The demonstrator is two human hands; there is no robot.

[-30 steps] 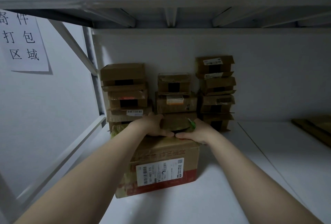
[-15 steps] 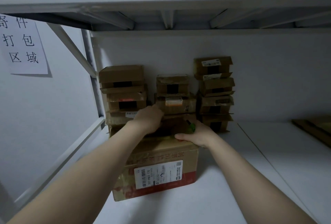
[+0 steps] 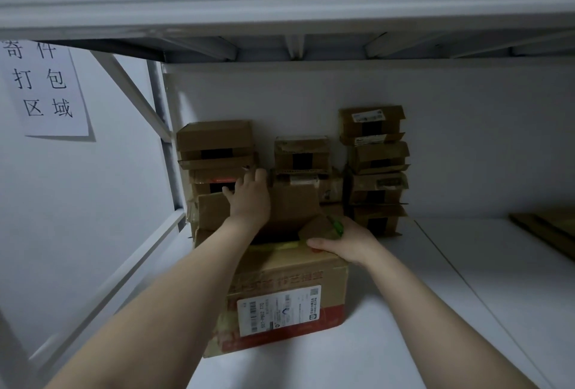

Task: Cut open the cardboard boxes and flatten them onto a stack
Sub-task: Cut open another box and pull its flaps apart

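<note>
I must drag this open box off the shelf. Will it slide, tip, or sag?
The box probably slides easily: it sits flat on the smooth white shelf. It is unlikely to tip, since its base looks broad. Its top likely flexes, because the flaps are open and the corners look creased.

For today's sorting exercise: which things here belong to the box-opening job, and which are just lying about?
Job: large box, its flap under the left hand, green cutter in the right hand, small boxes stacked behind, flat cardboard at right.
Lying about: paper sign, shelf brace.
</note>
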